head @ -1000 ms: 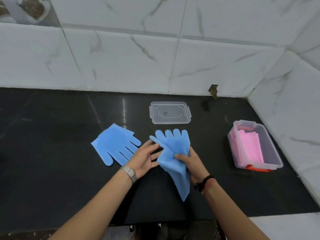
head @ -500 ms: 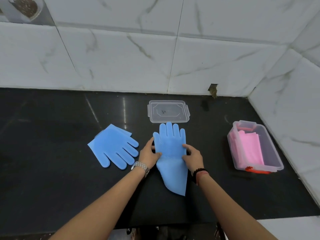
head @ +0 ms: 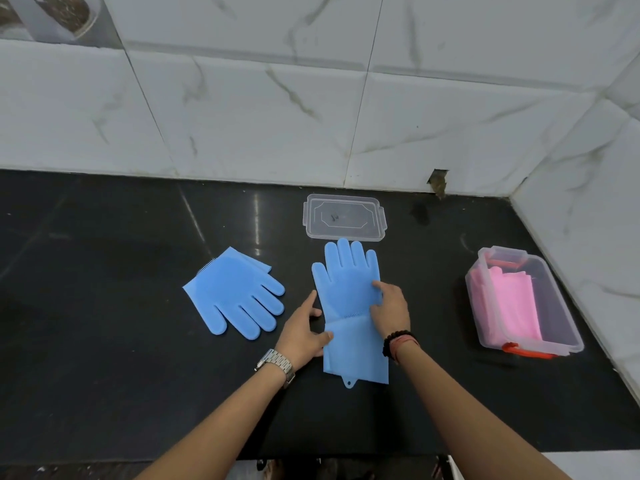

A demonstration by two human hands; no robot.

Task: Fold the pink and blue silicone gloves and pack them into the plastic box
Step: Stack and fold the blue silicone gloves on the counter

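A blue silicone glove (head: 343, 285) lies flat on the black counter, fingers pointing away from me, cuff toward me. My right hand (head: 389, 308) presses on its right edge near the palm. My left hand (head: 304, 332) rests at its left edge, thumb touching the cuff. A second blue glove (head: 235, 296) lies folded to the left, apart from both hands. The clear plastic box (head: 568, 327) stands at the right with pink gloves (head: 512, 299) folded inside. Its clear lid (head: 344, 218) lies behind the flat glove.
White marble-look tiled walls close the counter at the back and on the right, just beyond the box. The black counter (head: 104, 306) stretches wide to the left. Its front edge runs below my forearms.
The blue glove was held up crumpled in both hands; now it lies spread flat and straight on the counter. My hands have slid down along its sides toward the cuff.
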